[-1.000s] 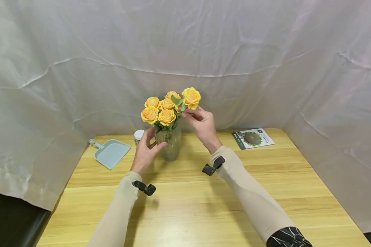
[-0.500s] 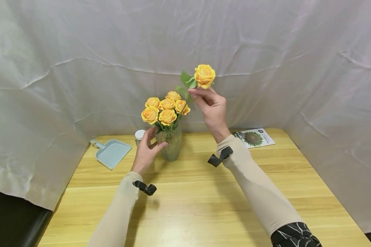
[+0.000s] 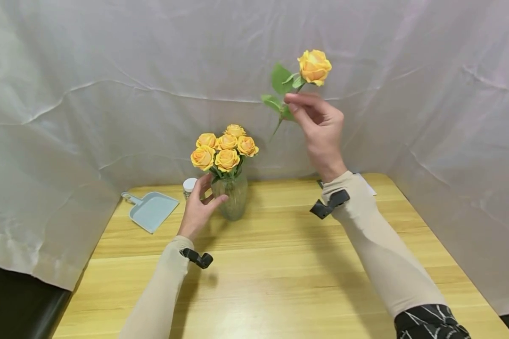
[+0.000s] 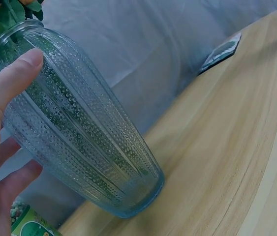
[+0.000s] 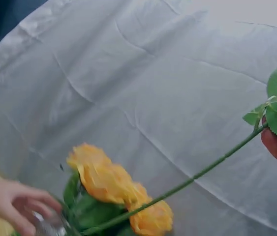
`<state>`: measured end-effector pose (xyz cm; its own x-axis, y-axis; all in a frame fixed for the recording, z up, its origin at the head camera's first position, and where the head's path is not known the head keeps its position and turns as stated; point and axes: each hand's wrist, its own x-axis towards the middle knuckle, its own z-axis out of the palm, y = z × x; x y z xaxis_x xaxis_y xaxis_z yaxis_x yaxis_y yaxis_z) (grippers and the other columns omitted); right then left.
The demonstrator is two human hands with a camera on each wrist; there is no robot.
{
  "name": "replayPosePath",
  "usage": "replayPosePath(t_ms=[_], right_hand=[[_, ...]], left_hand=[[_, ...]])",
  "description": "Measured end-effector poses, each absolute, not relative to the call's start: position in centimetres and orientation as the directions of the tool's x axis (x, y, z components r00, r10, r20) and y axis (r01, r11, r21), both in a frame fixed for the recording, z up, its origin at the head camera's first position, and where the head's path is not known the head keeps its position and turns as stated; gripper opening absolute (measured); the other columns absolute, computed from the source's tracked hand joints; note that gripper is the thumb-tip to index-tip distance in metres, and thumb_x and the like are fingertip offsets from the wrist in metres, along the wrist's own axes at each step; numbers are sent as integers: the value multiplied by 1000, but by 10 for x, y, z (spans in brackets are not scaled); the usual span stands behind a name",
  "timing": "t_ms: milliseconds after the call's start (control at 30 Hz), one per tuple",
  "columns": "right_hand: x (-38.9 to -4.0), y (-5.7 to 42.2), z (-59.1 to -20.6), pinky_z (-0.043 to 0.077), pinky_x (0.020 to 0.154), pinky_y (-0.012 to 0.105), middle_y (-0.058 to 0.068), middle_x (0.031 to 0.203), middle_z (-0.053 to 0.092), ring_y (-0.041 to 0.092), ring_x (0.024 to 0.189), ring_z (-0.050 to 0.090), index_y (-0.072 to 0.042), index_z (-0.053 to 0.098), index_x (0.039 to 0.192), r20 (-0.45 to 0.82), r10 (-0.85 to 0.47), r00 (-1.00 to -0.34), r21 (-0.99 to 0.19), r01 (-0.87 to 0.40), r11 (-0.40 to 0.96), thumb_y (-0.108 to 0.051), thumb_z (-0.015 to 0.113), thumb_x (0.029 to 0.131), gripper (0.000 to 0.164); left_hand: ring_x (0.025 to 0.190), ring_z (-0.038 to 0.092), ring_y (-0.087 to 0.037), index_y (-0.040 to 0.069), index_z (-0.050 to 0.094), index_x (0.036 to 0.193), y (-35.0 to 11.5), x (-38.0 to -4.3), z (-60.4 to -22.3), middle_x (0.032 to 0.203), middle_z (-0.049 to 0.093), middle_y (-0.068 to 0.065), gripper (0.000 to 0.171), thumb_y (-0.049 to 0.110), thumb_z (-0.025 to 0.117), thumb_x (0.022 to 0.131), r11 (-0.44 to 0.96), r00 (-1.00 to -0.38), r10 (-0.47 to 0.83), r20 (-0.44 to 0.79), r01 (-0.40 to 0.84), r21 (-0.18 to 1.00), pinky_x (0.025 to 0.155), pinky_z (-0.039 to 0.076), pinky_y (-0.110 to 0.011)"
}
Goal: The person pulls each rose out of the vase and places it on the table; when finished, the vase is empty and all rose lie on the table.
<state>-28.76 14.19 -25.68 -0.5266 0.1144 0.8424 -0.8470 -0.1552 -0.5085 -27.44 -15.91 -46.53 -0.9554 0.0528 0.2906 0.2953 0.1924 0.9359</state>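
Observation:
My right hand (image 3: 322, 127) is raised at the back, pinching the stem of a single yellow rose (image 3: 315, 67) just under its bloom. Green leaves hang beside the fingertips. In the right wrist view the rose's long green stem (image 5: 209, 167) slants down toward the bouquet; I cannot tell where its lower end lies. A ribbed clear glass vase (image 3: 233, 200) stands upright on the table, holding several yellow roses (image 3: 226, 160). My left hand (image 3: 199, 207) grips the vase near its neck, thumb in front, as the left wrist view shows (image 4: 8, 88).
Left of the vase lies a pale blue dustpan (image 3: 152, 210). A white-capped jar (image 3: 190, 185) stands behind my left hand. On the right, a printed packet (image 3: 366, 183) is mostly covered by my right forearm. Grey cloth (image 3: 152, 56) hangs behind the wooden table (image 3: 254, 282).
My right hand has lifted the single rose up and to the right, away from the bouquet, and more of its stem and leaves shows. The left hand and vase have stayed in place.

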Motion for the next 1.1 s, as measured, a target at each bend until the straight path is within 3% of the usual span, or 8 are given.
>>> replayPosePath(t_ms=[167,633,767,867,1100], right_hand=[[-287,169,-262,69,77,28,4,106,84,13,93,80,14,78,112,817,59,-573,-562,-816,-135,13,73,97,16],[-255,283,-298,67,83,21,10,116,78,13,103,79,16,74,118,669,-110,-735,-741,-670,-32,17,70,97,21],[-243,312,-309,67,80,22,7,114,78,11,96,80,17,73,118,616,-157,-772,-771,-632,78,17,69,98,21],[-233,331,-316,67,79,21,2,116,77,10,89,79,16,72,122,545,-195,-816,-779,-578,244,13,69,100,22],[-211,377,-337,62,81,14,-10,123,75,7,89,78,0,74,133,336,-194,-922,-742,-386,548,-6,71,106,28]], left_hand=[[157,43,-31,22,42,166,-158,-276,-467,172,43,-4,85,31,88,96,184,-953,46,299,302,935,127,46,-55],[158,43,-30,23,42,166,-153,-276,-470,172,43,-2,85,34,87,96,188,-953,67,296,303,934,128,46,-53],[157,43,-29,24,42,166,-154,-275,-468,172,43,-1,83,34,87,96,194,-952,66,299,306,932,128,46,-52],[156,44,-28,24,43,165,-154,-275,-467,171,44,0,82,34,87,96,197,-952,62,299,305,932,128,46,-52],[156,44,-27,24,43,166,-155,-273,-467,171,44,0,83,36,87,96,199,-953,64,296,303,932,127,47,-51]])
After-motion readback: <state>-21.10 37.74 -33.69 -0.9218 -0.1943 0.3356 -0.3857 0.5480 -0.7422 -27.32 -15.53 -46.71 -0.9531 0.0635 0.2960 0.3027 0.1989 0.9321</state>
